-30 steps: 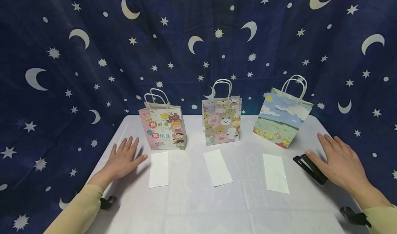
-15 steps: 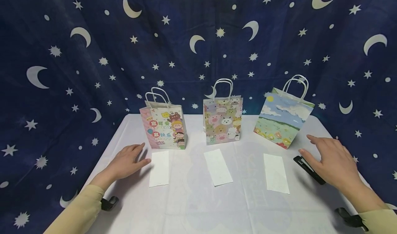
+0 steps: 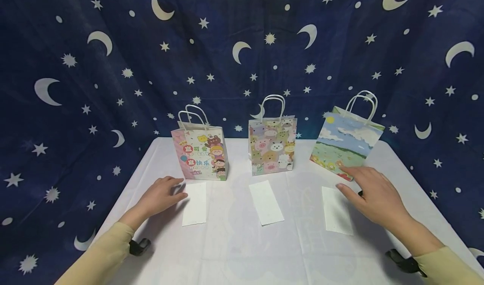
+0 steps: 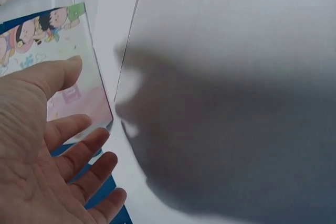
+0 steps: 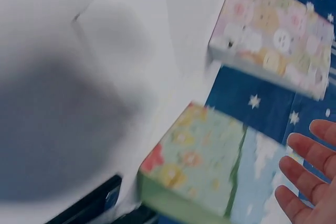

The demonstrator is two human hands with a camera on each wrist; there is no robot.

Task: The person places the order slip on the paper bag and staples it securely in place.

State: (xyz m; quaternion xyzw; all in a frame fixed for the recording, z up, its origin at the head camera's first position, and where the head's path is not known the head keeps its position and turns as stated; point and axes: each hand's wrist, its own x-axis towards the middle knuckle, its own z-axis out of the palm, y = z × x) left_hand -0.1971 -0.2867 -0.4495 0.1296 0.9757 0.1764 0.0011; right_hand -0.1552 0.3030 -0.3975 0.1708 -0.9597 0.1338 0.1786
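My left hand hovers beside the left slip of white paper, fingers loosely bent and holding nothing. Just beyond it stands a pink and white paper gift bag with cartoon children. My right hand is over the right slip of paper with its thumb and index finger apart, holding nothing. Behind that hand leans a gift bag printed with sky and flowers. A black stapler shows low in the right wrist view; in the head view my right hand hides most of it.
A gift bag with animal faces stands between the other two bags, and a middle slip of paper lies before it. The white-covered table backs onto a dark blue curtain with moons and stars.
My right hand has lifted from beside the stapler and moved left over the right paper slip. My left hand has shifted slightly right, its spread fingers now bent. Bags and papers stay put.
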